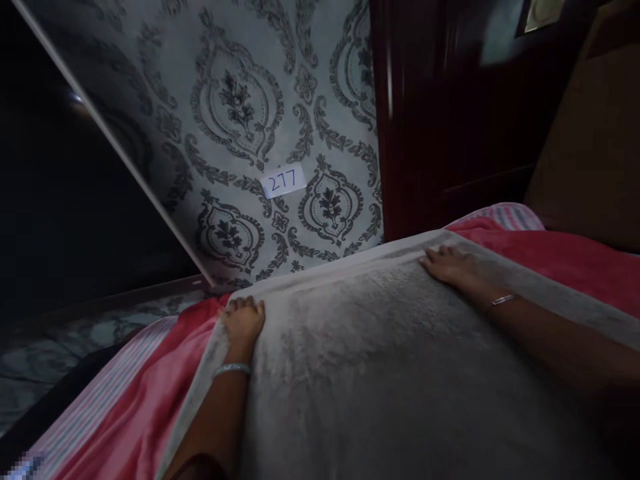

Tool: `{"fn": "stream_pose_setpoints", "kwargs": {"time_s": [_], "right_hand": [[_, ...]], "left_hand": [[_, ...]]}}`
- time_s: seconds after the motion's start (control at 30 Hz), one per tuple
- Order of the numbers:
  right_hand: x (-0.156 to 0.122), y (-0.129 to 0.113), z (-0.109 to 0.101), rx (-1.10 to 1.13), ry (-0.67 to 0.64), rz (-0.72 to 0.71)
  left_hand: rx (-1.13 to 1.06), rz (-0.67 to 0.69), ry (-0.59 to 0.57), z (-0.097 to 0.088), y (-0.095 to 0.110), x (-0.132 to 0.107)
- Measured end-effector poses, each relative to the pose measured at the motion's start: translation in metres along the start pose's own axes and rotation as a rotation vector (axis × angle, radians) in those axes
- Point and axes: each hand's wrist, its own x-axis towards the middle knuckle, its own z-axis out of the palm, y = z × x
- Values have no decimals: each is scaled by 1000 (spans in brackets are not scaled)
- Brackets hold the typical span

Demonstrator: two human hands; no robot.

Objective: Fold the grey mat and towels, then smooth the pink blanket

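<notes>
Grey cloth (380, 360), plush and faintly mottled, lies spread over a red blanket (145, 400) on the bed and fills the near view, with both forearms stretched across it. Left hand (243, 320) sits at the far left corner, its grip curled over the edge; whether the fingers truly pinch the fabric cannot be told. Right hand (453, 265) lies flat near the far right edge, grip apart, fingers spread, pressing rather than holding.

That uneven hold looks like the main risk. A tug from the left alone would probably skew the cloth, bunch it under the flat palm and set the far edge crooked. Plush on plush may also drag, so the red blanket could ruck up beneath and shift off the striped sheet (90, 407) at the left. A bangle (231, 369) on the left wrist could snag the pile.

Beyond the far edge stands patterned wallpaper (240, 100) with a label (283, 180). Cloth pushed too far could slide off the bed's far side, where dim light hides what lies below.
</notes>
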Motion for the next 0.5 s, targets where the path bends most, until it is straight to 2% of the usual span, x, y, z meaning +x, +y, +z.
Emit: {"fn": "stream_pose_setpoints", "kwargs": {"time_s": [0.03, 0.1, 0.17, 0.2, 0.27, 0.3, 0.37, 0.43, 0.5], "right_hand": [[-8, -24, 1, 14, 10, -103], [-24, -77, 7, 54, 19, -406], [-35, -123, 15, 88, -42, -654], [-37, -140, 19, 94, -83, -721], [-30, -151, 27, 84, -138, -742], [-21, -146, 30, 74, -148, -707], [6, -114, 36, 70, -140, -598], [39, -63, 42, 115, -113, -463], [70, -10, 50, 270, 0, -354]], "left_hand": [[-32, 81, -18, -5, 10, -2], [-121, 276, -108, -11, 40, -7], [-180, 538, -198, -11, 75, -9], [-197, 618, -233, -8, 89, -8], [-232, 620, -306, 1, 101, -1], [-231, 568, -329, 6, 97, 5], [-207, 413, -358, 13, 69, 17], [-170, 274, -358, 17, 26, 30], [-146, 168, -340, 19, -14, 39]]}}
